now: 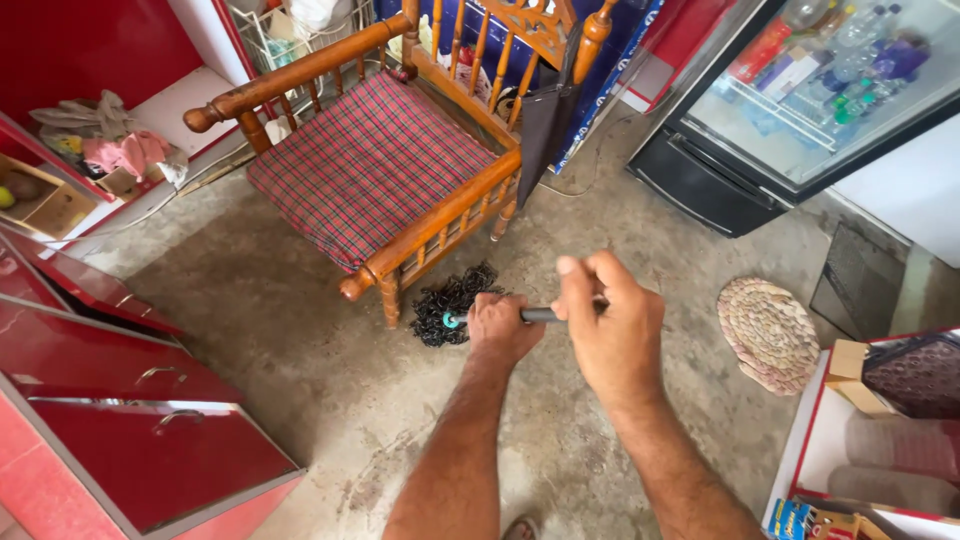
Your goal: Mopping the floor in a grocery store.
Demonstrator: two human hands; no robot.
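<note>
Seen from above, two bare forearms reach out over a concrete floor. The right hand is curled around a dark mop handle, thumb raised. Just left of it, the left hand is closed in a fist on the same handle. Beyond the hands, the black stringy mop head lies on the floor against the leg of a wooden chair with a red plaid cushion. Red cabinets stand near left, a round woven mat right, a glass-door fridge far right.
</note>
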